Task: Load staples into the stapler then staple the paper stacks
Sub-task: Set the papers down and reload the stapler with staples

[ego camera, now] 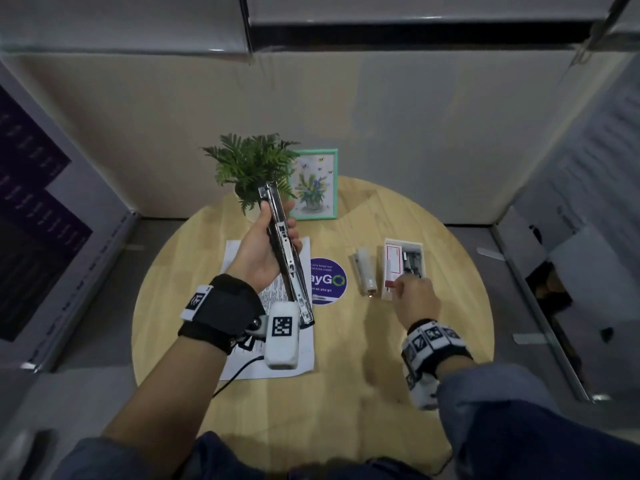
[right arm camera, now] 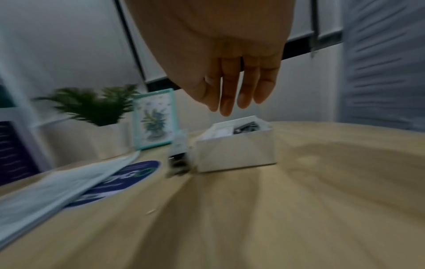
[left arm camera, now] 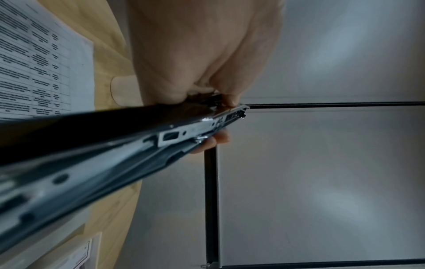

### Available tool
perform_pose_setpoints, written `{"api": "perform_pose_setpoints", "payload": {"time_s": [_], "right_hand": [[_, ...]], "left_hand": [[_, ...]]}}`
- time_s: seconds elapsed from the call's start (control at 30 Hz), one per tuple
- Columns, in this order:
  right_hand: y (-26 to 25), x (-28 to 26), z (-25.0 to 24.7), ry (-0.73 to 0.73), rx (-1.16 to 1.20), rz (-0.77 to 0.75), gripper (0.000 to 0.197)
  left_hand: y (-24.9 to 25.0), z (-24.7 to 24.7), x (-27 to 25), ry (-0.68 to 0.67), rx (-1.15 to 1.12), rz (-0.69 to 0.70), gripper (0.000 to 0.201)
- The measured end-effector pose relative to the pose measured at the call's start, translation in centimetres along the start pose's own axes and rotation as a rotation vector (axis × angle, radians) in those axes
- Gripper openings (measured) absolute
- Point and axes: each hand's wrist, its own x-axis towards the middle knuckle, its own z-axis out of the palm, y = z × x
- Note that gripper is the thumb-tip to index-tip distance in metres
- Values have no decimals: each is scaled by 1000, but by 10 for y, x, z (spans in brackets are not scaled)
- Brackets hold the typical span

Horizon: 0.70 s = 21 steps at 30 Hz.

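Fingers gripping stapler, pointing away lengthwise

Round table holds all. Paper stack on left, sticker just right of it. Staple box further right, small stapler part beside box. Plant and picture frame at back.

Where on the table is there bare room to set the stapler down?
Bare wood lies along the near edge of the table, between the paper stack and the right hand, and right of the staple box. It is crowded between the purple sticker, the small stapler and the box.
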Motion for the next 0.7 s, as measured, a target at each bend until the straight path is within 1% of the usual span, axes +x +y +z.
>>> {"api": "perform_pose_setpoints", "payload": {"time_s": [0.1, 0.2, 0.33, 0.43, 0.57, 0.7], "right_hand": [[24, 37, -1, -77, -155, 88, 23], [31, 63, 0, -183, -361, 45, 24], [31, 78, 4, -199, -533, -4, 28], [34, 81, 7, -216, -585, 4, 29], [40, 81, 10, -197, -584, -2, 28], [47, 81, 10, -182, -562, -11, 28]], "left_hand": [[-2, -4, 0, 19, -5, -15, 43], [-3, -9, 2, 46, 0, -25, 43], [-5, -15, 7, 92, 2, -39, 44], [-8, -17, 12, 107, -1, -63, 44], [-16, -18, 18, 116, -14, -115, 45], [-25, -15, 22, 97, -13, -172, 46]]}}
